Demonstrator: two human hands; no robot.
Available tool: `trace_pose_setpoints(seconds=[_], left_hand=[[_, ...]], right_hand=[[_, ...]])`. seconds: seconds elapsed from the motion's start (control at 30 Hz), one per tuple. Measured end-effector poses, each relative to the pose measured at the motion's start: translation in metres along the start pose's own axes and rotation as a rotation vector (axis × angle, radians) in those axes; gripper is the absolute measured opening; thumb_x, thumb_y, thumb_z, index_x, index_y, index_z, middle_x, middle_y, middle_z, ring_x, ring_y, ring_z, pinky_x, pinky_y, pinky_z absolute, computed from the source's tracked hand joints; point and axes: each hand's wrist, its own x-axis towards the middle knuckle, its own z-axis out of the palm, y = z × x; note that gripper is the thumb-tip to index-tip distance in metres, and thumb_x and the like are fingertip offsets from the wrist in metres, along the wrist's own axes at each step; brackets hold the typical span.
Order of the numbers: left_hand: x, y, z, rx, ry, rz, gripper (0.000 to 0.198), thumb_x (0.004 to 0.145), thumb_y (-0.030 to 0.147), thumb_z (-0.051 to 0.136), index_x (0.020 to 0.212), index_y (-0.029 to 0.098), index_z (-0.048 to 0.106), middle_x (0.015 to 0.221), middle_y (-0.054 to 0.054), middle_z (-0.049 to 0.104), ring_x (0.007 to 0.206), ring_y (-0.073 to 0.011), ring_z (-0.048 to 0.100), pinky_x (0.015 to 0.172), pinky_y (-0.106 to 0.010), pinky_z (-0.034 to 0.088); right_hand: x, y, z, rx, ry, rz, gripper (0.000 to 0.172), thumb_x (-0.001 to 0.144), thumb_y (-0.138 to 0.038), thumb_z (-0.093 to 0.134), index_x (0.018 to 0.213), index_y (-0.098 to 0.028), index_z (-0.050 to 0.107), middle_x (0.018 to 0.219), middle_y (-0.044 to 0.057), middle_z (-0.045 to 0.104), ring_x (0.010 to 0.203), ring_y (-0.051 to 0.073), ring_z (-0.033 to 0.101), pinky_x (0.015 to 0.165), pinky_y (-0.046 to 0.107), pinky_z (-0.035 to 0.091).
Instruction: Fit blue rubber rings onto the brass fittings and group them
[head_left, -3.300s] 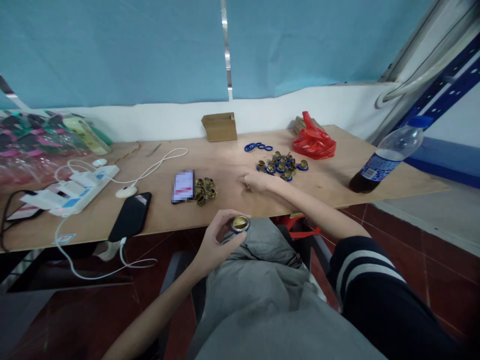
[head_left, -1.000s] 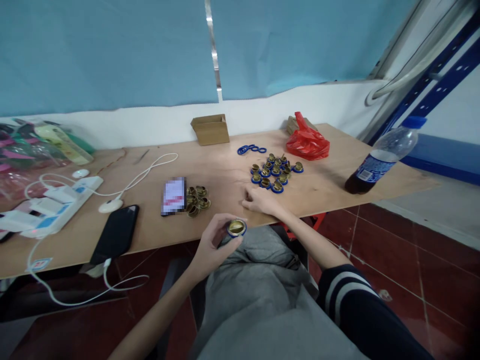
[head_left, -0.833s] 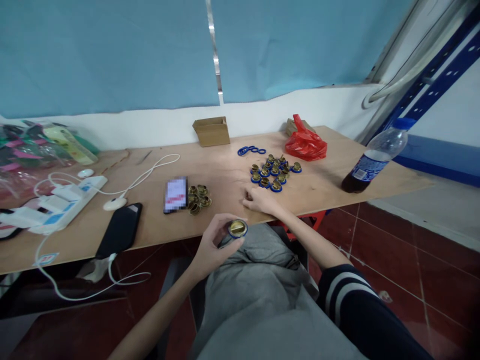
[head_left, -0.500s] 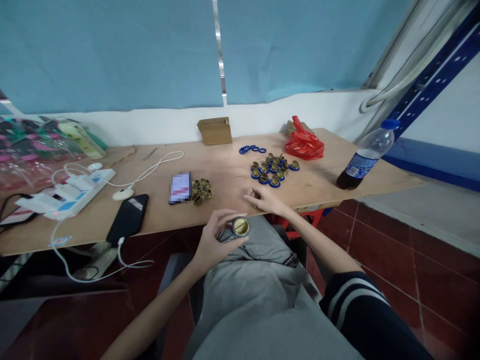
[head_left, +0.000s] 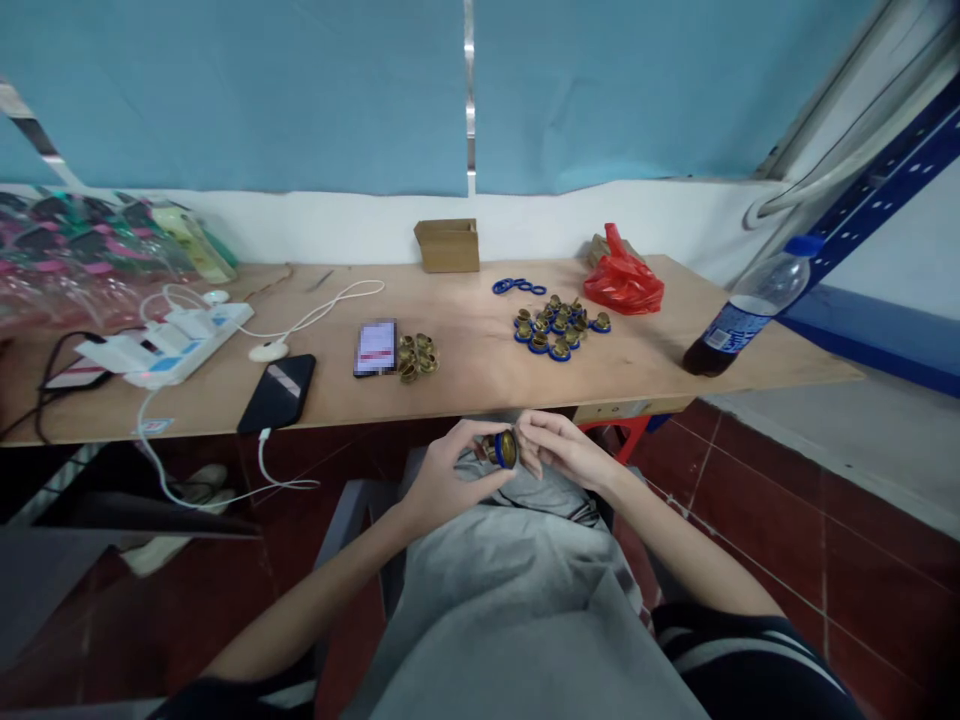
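Above my lap, my left hand (head_left: 454, 470) grips a round brass-coloured fitting with a blue ring (head_left: 507, 449) between thumb and fingers. The fitting is turned sideways, its round open face towards the right. Close beside that face is my right hand (head_left: 566, 450), its fingers pinched together; whatever they may hold is hidden. Beyond the hands on the table, several similar brass fittings with blue rings (head_left: 559, 325) lie in a cluster. A smaller group of brass fittings without visible blue rings (head_left: 416, 355) lies left of it. Loose blue rings (head_left: 519, 286) are farther back.
A lit phone (head_left: 376, 347) touches the smaller group. Farther left are a dark phone (head_left: 277, 392) on a cable and a white power strip (head_left: 176, 345). A cardboard box (head_left: 450, 245), a red plastic bag (head_left: 622, 280) and a cola bottle (head_left: 739, 320) stand on the wooden table (head_left: 480, 385).
My right hand has moved from the table edge left and down to the fitting. My left hand has turned the fitting from facing up to facing right. The view has shifted slightly.
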Motion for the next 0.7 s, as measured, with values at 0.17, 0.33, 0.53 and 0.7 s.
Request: trace_pose_setpoints(seconds=[0.17,0.33,0.53,0.7], left_hand=[[-0.0015,0.006,0.0006,0.012,-0.005,-0.009,0.044,0.075,0.015,0.082,0.115,0.021,0.067,0.103,-0.005,0.075,0.092,-0.0209,0.071,0.08,-0.032,0.056],[-0.0034,0.0056,0.0017,-0.005,0.004,0.006,0.044,0.074,0.014,0.082,0.115,0.02,0.067,0.105,-0.007,0.075,0.092,-0.0213,0.072,0.078,-0.032,0.056],[-0.0029,0.0082,0.0025,0.026,0.015,0.023,0.041,0.076,0.015,0.08,0.114,0.02,0.066,0.105,-0.006,0.074,0.093,-0.0209,0.071,0.079,-0.033,0.056],[-0.0019,0.0075,0.0013,0.088,0.013,0.102,0.042,0.078,0.014,0.077,0.117,0.022,0.064,0.108,-0.005,0.073,0.094,-0.0196,0.07,0.085,-0.035,0.057]], right_hand=[[-0.0034,0.0001,0.0006,-0.128,0.017,-0.032,0.032,0.095,-0.046,0.067,0.082,-0.018,0.058,0.063,-0.004,0.061,0.054,0.01,0.054,0.06,0.024,0.044],[-0.0056,-0.0004,0.0011,-0.191,-0.002,-0.048,0.032,0.094,-0.046,0.068,0.083,-0.018,0.058,0.065,-0.004,0.062,0.056,0.01,0.056,0.063,0.025,0.046],[-0.008,-0.0064,0.004,-0.317,-0.02,-0.037,0.032,0.089,-0.044,0.073,0.082,-0.019,0.055,0.066,-0.004,0.059,0.058,0.01,0.052,0.061,0.023,0.042],[-0.0086,-0.0043,0.0065,-0.498,0.039,-0.206,0.028,0.089,-0.039,0.071,0.077,-0.019,0.055,0.071,-0.003,0.055,0.065,0.011,0.05,0.064,0.024,0.042]])
